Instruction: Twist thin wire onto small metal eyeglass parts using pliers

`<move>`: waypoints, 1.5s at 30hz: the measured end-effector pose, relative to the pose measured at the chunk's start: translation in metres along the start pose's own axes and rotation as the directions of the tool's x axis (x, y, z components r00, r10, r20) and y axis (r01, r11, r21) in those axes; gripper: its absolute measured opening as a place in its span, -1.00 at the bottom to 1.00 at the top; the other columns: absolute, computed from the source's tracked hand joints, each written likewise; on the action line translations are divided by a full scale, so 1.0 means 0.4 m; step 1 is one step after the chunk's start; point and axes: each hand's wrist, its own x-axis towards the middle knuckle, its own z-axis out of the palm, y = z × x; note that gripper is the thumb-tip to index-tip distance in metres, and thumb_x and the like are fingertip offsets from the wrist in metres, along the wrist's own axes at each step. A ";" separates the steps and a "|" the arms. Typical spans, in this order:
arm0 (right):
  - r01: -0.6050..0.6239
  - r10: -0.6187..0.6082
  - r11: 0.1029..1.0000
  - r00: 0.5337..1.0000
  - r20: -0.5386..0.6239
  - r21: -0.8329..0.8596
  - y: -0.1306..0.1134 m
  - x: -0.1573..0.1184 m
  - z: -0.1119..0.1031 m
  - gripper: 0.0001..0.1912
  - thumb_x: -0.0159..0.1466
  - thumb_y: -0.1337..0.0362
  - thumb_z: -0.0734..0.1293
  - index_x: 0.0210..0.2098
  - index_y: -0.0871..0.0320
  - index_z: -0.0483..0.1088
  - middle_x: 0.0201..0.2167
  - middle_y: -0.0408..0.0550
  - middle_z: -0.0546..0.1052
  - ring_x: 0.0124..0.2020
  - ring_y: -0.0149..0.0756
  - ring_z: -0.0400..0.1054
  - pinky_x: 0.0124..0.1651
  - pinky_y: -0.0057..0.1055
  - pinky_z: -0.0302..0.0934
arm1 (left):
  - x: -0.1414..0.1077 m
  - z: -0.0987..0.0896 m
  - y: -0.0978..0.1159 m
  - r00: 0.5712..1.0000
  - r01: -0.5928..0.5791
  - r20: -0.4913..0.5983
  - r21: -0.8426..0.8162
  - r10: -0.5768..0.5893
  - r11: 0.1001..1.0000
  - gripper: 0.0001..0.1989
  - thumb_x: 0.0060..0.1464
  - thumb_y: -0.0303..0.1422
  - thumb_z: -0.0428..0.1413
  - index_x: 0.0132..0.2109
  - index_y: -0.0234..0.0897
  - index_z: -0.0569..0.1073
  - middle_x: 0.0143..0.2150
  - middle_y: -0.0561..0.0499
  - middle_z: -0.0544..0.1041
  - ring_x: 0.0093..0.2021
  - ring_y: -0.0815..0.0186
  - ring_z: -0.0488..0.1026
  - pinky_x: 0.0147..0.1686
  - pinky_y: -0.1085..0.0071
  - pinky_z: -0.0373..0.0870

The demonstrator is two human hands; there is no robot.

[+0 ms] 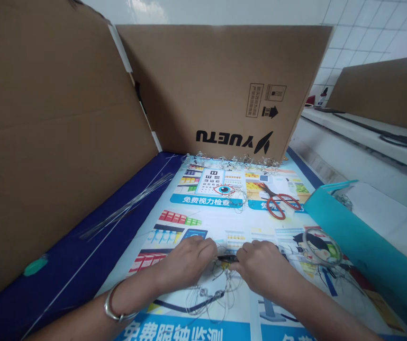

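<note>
Printed poster, black piece touching right hand

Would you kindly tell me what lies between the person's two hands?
In the head view, a small black object and thin tangled wire lie between the left hand and right hand.

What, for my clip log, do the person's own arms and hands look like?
Both arms are bare, with no sleeves or gloves in view. A silver-coloured metal bangle circles the wrist of the left hand. The right hand shows no bangle or other jewellery.
</note>
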 end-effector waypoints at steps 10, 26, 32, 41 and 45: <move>-0.050 0.049 0.998 0.998 0.038 0.022 -0.004 0.006 -0.007 -0.70 0.26 0.10 0.14 -0.42 0.13 0.37 -0.46 -0.08 0.47 -0.44 -0.23 0.34 -0.46 -0.39 -0.03 | -0.001 0.004 -0.001 1.000 0.008 0.007 0.015 -0.008 1.000 -0.90 0.05 -0.55 -0.09 -0.31 -0.30 0.28 -0.39 -0.02 0.38 -0.37 0.31 0.35 -0.31 0.37 0.31; -0.150 0.207 0.937 0.965 -0.159 0.315 0.053 0.010 0.021 -0.65 0.30 0.08 0.07 -0.42 0.15 0.31 -0.47 -0.12 0.38 -0.39 -0.39 0.24 -0.35 -0.48 0.02 | 0.005 -0.056 -0.037 0.951 0.308 0.080 -0.212 -0.298 0.927 -0.88 0.18 -0.44 -0.17 -0.28 -0.27 0.24 -0.38 0.03 0.39 -0.40 0.31 0.35 -0.42 0.44 0.19; -0.142 0.178 0.967 0.970 -0.167 0.210 0.054 0.013 0.039 -0.68 0.28 0.09 0.13 -0.40 0.15 0.35 -0.44 -0.08 0.37 -0.33 -0.33 0.22 -0.27 -0.42 0.01 | 0.000 -0.072 -0.075 0.909 0.369 -0.065 -0.336 -0.412 0.867 -0.89 0.19 -0.42 -0.17 -0.29 -0.27 0.22 -0.37 0.03 0.38 -0.39 0.32 0.32 -0.38 0.44 0.22; 0.054 -0.058 0.998 0.986 -0.156 -0.027 0.009 0.010 0.028 -0.78 0.24 0.14 0.22 -0.33 0.16 0.36 -0.39 -0.04 0.37 -0.28 -0.25 0.17 -0.21 -0.32 -0.03 | 0.000 -0.054 -0.072 0.817 0.527 -0.126 -0.236 -0.563 0.817 -0.89 0.17 -0.45 -0.16 -0.25 -0.27 0.25 -0.32 0.01 0.42 -0.33 0.29 0.40 -0.34 0.42 0.25; 0.120 -0.131 0.989 0.981 -0.146 -0.082 0.011 0.009 0.020 -0.80 0.22 0.15 0.24 -0.34 0.17 0.36 -0.41 -0.04 0.37 -0.28 -0.23 0.17 -0.23 -0.30 -0.05 | 0.000 -0.039 -0.062 0.816 0.536 -0.126 -0.203 -0.565 0.819 -0.88 0.19 -0.38 -0.15 -0.24 -0.26 0.26 -0.32 0.02 0.43 -0.33 0.29 0.42 -0.38 0.44 0.24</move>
